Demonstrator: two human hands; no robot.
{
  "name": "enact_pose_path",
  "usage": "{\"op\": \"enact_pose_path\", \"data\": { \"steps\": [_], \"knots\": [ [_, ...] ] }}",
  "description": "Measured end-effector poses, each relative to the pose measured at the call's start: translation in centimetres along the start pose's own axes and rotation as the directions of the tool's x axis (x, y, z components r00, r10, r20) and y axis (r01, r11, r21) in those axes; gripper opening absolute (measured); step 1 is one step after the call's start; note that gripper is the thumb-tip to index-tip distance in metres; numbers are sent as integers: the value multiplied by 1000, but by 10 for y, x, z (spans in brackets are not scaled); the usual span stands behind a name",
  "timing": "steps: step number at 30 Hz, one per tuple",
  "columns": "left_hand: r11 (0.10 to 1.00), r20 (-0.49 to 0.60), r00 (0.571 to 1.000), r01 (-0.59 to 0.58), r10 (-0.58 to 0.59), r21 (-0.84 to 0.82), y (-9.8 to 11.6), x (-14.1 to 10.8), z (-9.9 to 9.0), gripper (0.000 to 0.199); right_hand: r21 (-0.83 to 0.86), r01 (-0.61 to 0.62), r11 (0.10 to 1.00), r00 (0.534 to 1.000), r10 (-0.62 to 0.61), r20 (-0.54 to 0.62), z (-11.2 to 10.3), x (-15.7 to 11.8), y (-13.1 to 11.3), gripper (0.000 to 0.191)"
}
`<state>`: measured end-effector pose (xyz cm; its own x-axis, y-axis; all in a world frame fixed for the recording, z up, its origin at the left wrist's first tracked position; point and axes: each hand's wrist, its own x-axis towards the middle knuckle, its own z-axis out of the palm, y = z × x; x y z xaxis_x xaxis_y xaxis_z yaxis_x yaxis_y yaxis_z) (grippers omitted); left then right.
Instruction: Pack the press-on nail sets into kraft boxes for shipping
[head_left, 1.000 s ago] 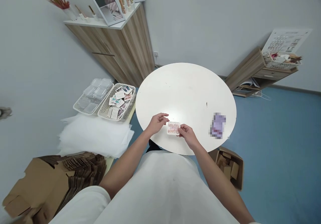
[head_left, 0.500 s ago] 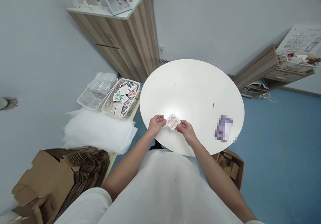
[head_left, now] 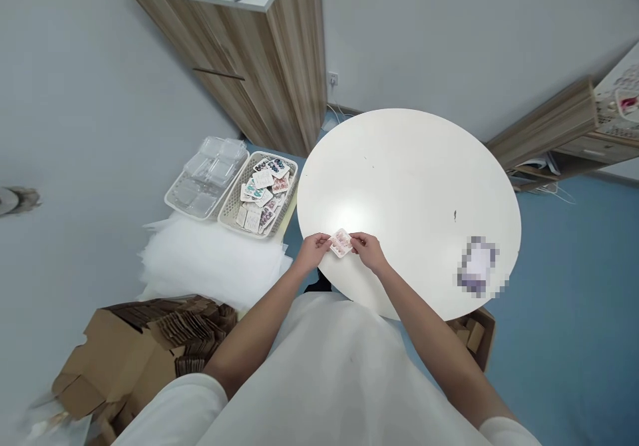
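A small square card with pink pieces on it [head_left: 341, 243] is held over the near left part of the round white table [head_left: 399, 193]. My left hand [head_left: 314, 249] pinches its left corner. On the opposite corner, the fingers of my right hand [head_left: 367, 249] are closed. To the left, a white basket [head_left: 224, 216] holds several similar cards [head_left: 263, 180] with pink, teal and dark pieces.
Left of the basket is a tray of clear plastic boxes [head_left: 197, 183]. Below it lie white foam sheets [head_left: 214, 253] and folded cardboard boxes [head_left: 124, 359]. A pixelated purple item [head_left: 478, 266] rests at the table's right. A cardboard bin [head_left: 484, 343] stands below.
The view has shifted, so the table and basket appear further right. Both hands still hold the card, now turned slightly, and the right hand's fingers have moved up towards its right corner.
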<state>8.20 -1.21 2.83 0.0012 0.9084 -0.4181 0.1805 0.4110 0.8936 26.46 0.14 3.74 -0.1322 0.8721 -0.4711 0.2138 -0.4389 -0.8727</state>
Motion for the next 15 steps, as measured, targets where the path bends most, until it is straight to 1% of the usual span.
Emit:
{"op": "enact_pose_path", "data": {
  "steps": [2,4,6,8,10,12,15],
  "knots": [
    [1000,-26,999,29,-29,2,-7,9,-5,25,-40,8,999,998,-10,-55,10,10,4,36],
    [997,-52,996,71,-72,-33,-15,16,-8,26,-103,25,994,997,-32,-70,21,18,9,51],
    [992,-73,991,105,-110,-65,-21,20,-11,28,-219,63,974,997,-73,-38,31,22,14,65],
    [992,-87,989,113,-117,-48,-26,22,-13,32,-352,112,929,993,-118,6,40,26,18,74],
    [996,-77,994,82,-80,25,-30,23,-17,34,-460,146,876,989,-144,40,47,29,20,74],
    [992,-53,998,23,-17,122,-32,24,-21,33,-539,165,826,986,-159,59,51,33,20,70],
    [950,-17,996,-77,87,304,-33,26,-28,35,-646,196,738,978,-192,77,55,40,21,66]
  ]
}}
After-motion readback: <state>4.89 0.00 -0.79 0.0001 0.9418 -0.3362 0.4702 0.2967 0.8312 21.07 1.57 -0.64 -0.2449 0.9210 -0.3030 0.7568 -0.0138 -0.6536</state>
